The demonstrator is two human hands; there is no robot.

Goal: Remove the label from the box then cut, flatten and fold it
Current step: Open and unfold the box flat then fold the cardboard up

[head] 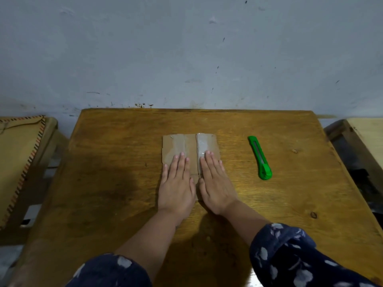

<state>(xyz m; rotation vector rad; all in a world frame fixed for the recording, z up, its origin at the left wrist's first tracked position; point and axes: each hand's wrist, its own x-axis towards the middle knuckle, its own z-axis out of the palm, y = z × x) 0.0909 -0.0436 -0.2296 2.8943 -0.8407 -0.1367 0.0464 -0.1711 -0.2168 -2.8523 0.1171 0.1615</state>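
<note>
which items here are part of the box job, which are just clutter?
Job:
- flattened cardboard box, pressed flat by both palms
- left hand
- right hand
- green utility knife, lying apart to the right
- wooden table

Lying about:
- woven chair seat, left
- wooden furniture, right

I see both palms, left hand and right hand, flat on the flattened cardboard box. A green utility knife lies apart to the right on the wooden table.

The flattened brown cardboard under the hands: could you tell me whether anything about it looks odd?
Nothing stands out. The flattened brown cardboard lies flat on the wooden table under the left hand and right hand.
</note>
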